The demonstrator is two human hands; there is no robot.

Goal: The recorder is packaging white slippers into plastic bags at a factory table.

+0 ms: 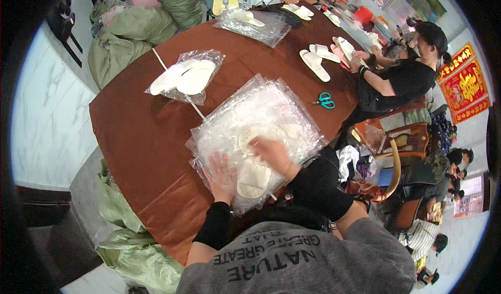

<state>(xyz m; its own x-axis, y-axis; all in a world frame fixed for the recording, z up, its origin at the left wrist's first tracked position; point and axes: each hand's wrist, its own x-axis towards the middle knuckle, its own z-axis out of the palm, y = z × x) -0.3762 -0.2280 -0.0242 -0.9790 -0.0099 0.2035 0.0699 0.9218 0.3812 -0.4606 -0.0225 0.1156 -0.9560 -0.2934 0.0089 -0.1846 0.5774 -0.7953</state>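
A stack of clear plastic bags (235,117) lies on the brown tablecloth in front of me. On it rest two cream slippers, a nearer slipper (254,179) and a farther slipper (249,136) partly covered by my right hand. My left hand (222,175) presses flat on the bags left of the slippers, fingers spread. Over the farther slipper, my right hand (272,154) has its fingers curled together; what they pinch, if anything, is hidden.
A bagged white slipper pair (183,77) lies farther left. Teal-handled scissors (325,100) are at the right, beyond them loose white slippers (315,64). A person in black (404,64) handles slippers across the table. Green sacks (130,30) stand behind the left edge.
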